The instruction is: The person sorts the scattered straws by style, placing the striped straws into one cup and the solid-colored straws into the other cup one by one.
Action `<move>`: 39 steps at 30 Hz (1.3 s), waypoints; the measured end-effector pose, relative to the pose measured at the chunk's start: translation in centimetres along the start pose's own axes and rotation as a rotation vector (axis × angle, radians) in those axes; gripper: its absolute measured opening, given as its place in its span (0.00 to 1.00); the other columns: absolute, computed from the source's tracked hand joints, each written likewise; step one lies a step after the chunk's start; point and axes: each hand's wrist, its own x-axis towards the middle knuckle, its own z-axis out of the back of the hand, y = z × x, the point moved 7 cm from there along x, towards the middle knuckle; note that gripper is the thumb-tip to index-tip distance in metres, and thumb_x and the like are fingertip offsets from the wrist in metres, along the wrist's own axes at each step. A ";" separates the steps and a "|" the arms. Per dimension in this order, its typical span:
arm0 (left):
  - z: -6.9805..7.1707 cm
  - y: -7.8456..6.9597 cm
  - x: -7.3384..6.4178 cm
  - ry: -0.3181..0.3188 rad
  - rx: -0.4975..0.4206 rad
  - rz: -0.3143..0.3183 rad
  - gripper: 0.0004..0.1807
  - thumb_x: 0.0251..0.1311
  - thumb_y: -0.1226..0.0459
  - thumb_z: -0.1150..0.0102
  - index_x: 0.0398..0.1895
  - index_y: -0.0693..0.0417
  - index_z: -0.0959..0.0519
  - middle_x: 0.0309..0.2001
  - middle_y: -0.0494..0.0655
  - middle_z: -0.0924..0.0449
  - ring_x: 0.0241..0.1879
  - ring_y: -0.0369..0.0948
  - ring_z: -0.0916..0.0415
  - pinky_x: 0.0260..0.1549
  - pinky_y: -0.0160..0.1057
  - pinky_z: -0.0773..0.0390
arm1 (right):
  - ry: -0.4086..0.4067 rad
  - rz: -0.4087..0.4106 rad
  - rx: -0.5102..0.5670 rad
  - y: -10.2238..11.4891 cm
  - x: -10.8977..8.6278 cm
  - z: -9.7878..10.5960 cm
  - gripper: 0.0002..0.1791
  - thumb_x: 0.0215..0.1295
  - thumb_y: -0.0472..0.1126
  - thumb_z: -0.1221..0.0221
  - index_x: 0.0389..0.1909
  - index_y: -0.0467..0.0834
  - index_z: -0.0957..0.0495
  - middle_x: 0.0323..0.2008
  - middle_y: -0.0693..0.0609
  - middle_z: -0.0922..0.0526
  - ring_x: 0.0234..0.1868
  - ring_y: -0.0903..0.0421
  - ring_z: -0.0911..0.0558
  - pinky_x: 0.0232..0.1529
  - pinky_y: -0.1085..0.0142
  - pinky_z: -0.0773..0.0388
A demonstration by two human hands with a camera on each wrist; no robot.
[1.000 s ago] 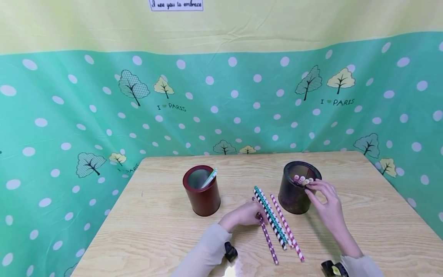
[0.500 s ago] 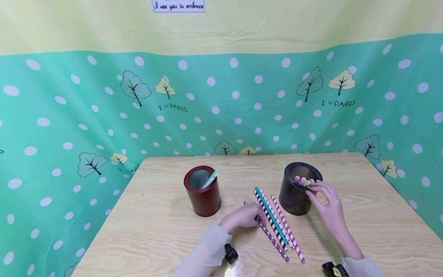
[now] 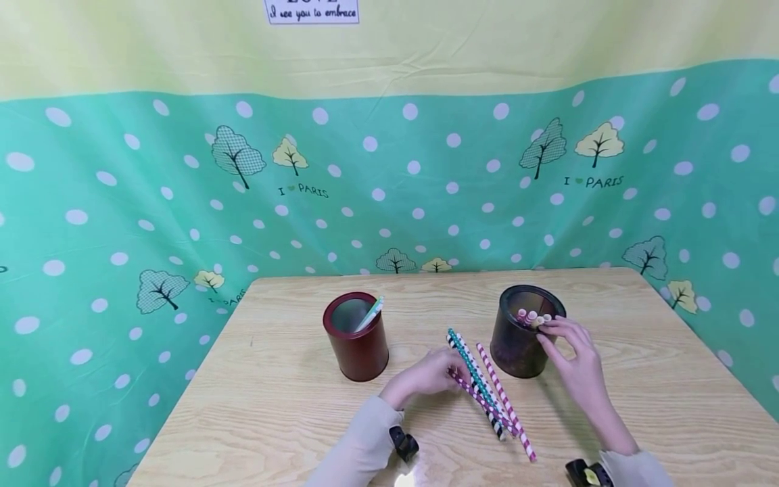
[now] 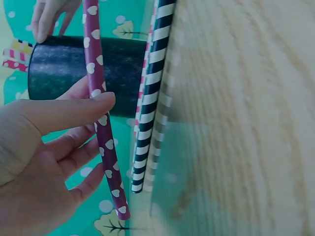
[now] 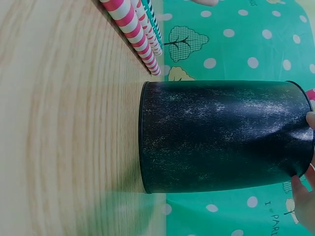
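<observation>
My left hand (image 3: 433,372) pinches a purple paper straw with white hearts (image 4: 109,152) between thumb and fingers. In the left wrist view that straw is raised beside a black-and-white striped straw (image 4: 152,93). Seen from the head, its near end crosses over the straws on the table. My right hand (image 3: 577,355) grips the rim of a dark can (image 3: 517,352) on the right, thumb against the outer wall. Several straws (image 3: 532,316) stand inside, their ends showing at the rim. In the right wrist view only the fingertips show beside the can.
Teal (image 3: 471,365), white-spotted and pink-striped (image 3: 506,400) straws lie side by side on the wooden table (image 3: 268,406). A dark red can (image 3: 360,348) stands left of them with light green-and-white straws (image 3: 370,314) leaning inside. Behind hangs a green dotted cloth (image 3: 414,210).
My left hand has lifted the purple straw from the table, and its near end has swung right over the other straws. My right hand stays at the dark can's rim.
</observation>
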 end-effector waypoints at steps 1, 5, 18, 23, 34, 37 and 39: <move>0.2 0.0 0.0 -0.013 -0.021 -0.002 0.10 0.43 0.72 0.38 0.29 0.49 0.20 0.32 0.35 0.27 0.36 0.29 0.34 0.39 0.25 0.37 | 0.001 -0.003 0.008 -0.7 -0.2 -0.1 0.11 0.46 0.26 0.38 0.33 0.37 0.20 0.41 0.56 0.23 0.53 0.62 0.33 0.55 0.76 0.45; 0.6 0.2 0.0 -0.045 -0.110 -0.007 0.09 0.45 0.73 0.39 0.30 0.51 0.21 0.33 0.37 0.27 0.36 0.29 0.35 0.38 0.24 0.35 | -0.013 0.012 0.006 -5.5 -1.6 -0.7 0.12 0.48 0.31 0.37 0.36 0.45 0.20 0.43 0.51 0.22 0.54 0.57 0.32 0.58 0.72 0.46; 1.2 0.2 0.0 -0.100 -0.258 -0.008 0.07 0.47 0.71 0.38 0.32 0.54 0.22 0.35 0.41 0.25 0.38 0.30 0.34 0.40 0.27 0.32 | 0.002 0.016 0.075 -3.7 -1.2 -0.4 0.12 0.48 0.35 0.36 0.37 0.44 0.20 0.43 0.50 0.23 0.56 0.56 0.33 0.61 0.68 0.48; 1.3 0.3 0.2 -0.115 -0.288 0.005 0.08 0.48 0.70 0.39 0.33 0.56 0.22 0.35 0.43 0.23 0.38 0.31 0.32 0.41 0.28 0.33 | 0.004 0.007 0.061 -4.1 -1.2 -0.5 0.12 0.48 0.35 0.36 0.37 0.45 0.20 0.44 0.52 0.23 0.56 0.57 0.34 0.61 0.69 0.48; 3.7 -2.4 -0.5 -0.192 -0.398 0.030 0.08 0.49 0.75 0.42 0.34 0.64 0.24 0.34 0.54 0.24 0.37 0.43 0.28 0.40 0.39 0.28 | 0.013 -0.048 -0.020 0.7 0.2 0.0 0.11 0.45 0.25 0.38 0.32 0.35 0.21 0.40 0.52 0.23 0.52 0.63 0.33 0.55 0.78 0.45; 3.7 -2.1 -0.2 -0.234 -0.395 0.037 0.08 0.49 0.74 0.42 0.34 0.62 0.24 0.34 0.51 0.24 0.37 0.42 0.28 0.40 0.40 0.28 | 0.006 -0.052 -0.038 1.1 0.4 0.0 0.13 0.41 0.21 0.38 0.31 0.34 0.21 0.38 0.49 0.23 0.51 0.64 0.33 0.54 0.79 0.45; 3.4 -1.3 0.1 -0.268 -0.393 0.047 0.08 0.49 0.73 0.42 0.35 0.60 0.24 0.34 0.48 0.24 0.37 0.39 0.28 0.40 0.38 0.28 | 0.004 -0.063 -0.045 0.9 0.3 0.0 0.14 0.38 0.20 0.37 0.30 0.34 0.21 0.37 0.46 0.23 0.51 0.63 0.33 0.54 0.79 0.45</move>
